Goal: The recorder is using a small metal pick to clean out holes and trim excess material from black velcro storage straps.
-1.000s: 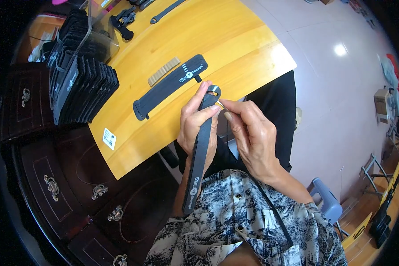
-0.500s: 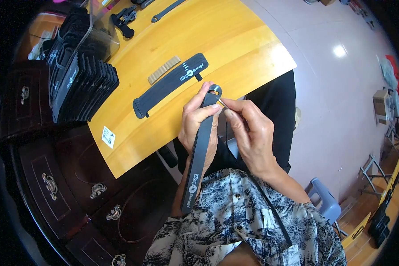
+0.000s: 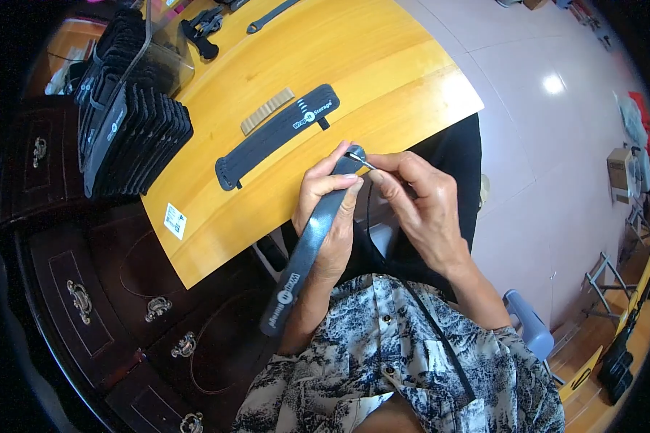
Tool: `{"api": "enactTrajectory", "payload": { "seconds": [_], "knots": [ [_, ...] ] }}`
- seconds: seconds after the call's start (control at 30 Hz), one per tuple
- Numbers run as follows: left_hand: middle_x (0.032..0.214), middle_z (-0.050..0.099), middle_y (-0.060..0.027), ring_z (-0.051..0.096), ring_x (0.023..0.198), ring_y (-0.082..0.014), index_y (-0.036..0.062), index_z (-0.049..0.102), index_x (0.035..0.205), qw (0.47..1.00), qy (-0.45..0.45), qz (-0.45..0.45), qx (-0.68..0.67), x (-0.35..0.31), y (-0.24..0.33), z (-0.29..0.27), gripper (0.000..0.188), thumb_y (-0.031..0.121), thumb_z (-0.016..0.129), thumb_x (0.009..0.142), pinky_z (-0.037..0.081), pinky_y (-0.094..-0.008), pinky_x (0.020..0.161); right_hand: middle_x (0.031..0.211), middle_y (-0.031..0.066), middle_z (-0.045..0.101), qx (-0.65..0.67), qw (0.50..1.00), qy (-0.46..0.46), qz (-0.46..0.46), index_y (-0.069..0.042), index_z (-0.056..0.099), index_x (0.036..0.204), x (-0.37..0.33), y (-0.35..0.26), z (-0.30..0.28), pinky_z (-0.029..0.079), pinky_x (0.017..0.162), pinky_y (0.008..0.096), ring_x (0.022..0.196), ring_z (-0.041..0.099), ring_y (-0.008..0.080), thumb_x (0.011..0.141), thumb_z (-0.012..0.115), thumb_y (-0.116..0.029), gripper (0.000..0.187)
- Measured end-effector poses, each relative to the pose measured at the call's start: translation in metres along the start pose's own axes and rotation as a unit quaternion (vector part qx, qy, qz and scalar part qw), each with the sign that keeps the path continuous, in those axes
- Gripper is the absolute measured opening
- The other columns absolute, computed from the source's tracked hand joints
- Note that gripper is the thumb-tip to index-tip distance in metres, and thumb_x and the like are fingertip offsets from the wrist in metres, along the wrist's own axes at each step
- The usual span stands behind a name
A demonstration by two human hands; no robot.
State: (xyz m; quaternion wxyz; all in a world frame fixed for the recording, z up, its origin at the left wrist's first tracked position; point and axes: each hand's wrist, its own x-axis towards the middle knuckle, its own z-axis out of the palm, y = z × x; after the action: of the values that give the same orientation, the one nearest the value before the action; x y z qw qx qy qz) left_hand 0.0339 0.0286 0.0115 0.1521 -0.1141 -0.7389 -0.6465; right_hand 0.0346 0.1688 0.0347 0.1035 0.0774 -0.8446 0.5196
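Observation:
My left hand (image 3: 323,189) is closed around a black strap (image 3: 312,238), just below its rounded end with a hole. The strap's long tail hangs down over my left forearm, pale lettering on its face. In my right hand (image 3: 427,209), thumb and forefinger pinch a thin silvery metal tool (image 3: 361,162), whose kind I cannot make out. Its tip reaches the hole at the strap's end. Beyond my hands, a padded black band (image 3: 267,143) with small side tabs lies on the table, beside a tan ribbed strip (image 3: 268,111).
A wooden table (image 3: 383,65) spans the area ahead. Stacked black straps (image 3: 137,144) stand at its left edge by a clear plastic holder (image 3: 173,61). More straps (image 3: 271,16) lie at the far side. Dark drawers (image 3: 79,303) are at left, a blue-grey stool (image 3: 529,325) at right.
The strap's tail has swung left and its face has turned. My right hand has shifted slightly right and down, and the metal tool's tip now sits in the strap's hole.

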Motion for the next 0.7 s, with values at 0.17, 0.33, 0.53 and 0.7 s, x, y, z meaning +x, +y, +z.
{"api": "enactTrajectory", "payload": {
  "seconds": [0.17,0.33,0.53,0.7],
  "knots": [
    [0.116,0.058,-0.0241,0.058,0.110,-0.0269,0.0016,0.053,0.093,0.998,-0.050,-0.029,0.003,0.001,0.009,-0.008,0.013,-0.003,0.063,0.085,0.045,-0.0360,0.095,0.084,0.0122,0.064,-0.017,0.998,-0.047,-0.050,-0.007,0.060,0.115,0.008,-0.005,-0.020,0.052,0.061,0.0319,0.070,0.065,0.0230,0.082,0.064,-0.006,0.033],
    [0.113,0.060,-0.0226,0.059,0.107,-0.0261,0.0018,0.056,0.091,0.995,-0.083,-0.036,0.037,0.006,0.017,-0.018,0.013,-0.002,0.066,0.083,0.045,-0.0341,0.094,0.078,0.0086,0.062,-0.072,0.989,-0.114,-0.067,-0.010,0.061,0.116,0.013,-0.006,-0.028,0.052,0.055,0.0329,0.063,0.063,0.0229,0.082,0.063,-0.007,0.034],
    [0.110,0.062,-0.0218,0.060,0.104,-0.0263,0.0019,0.055,0.090,0.993,-0.111,-0.041,0.011,0.011,0.014,-0.020,0.014,-0.001,0.066,0.082,0.046,-0.0341,0.092,0.072,0.0111,0.055,-0.053,0.989,-0.134,-0.023,-0.009,0.065,0.115,0.016,-0.013,-0.034,0.046,0.057,0.0315,0.063,0.057,0.0190,0.084,0.061,-0.003,0.031],
    [0.110,0.062,-0.0211,0.060,0.104,-0.0266,0.0022,0.055,0.089,0.988,-0.140,-0.045,-0.038,0.021,0.016,-0.019,0.013,-0.001,0.066,0.083,0.046,-0.0348,0.091,0.083,0.0073,0.063,0.130,0.980,-0.140,0.062,-0.003,0.066,0.109,0.011,-0.001,-0.043,0.049,0.066,0.0270,0.071,0.060,0.0135,0.088,0.059,-0.006,0.022]
  ]
}}
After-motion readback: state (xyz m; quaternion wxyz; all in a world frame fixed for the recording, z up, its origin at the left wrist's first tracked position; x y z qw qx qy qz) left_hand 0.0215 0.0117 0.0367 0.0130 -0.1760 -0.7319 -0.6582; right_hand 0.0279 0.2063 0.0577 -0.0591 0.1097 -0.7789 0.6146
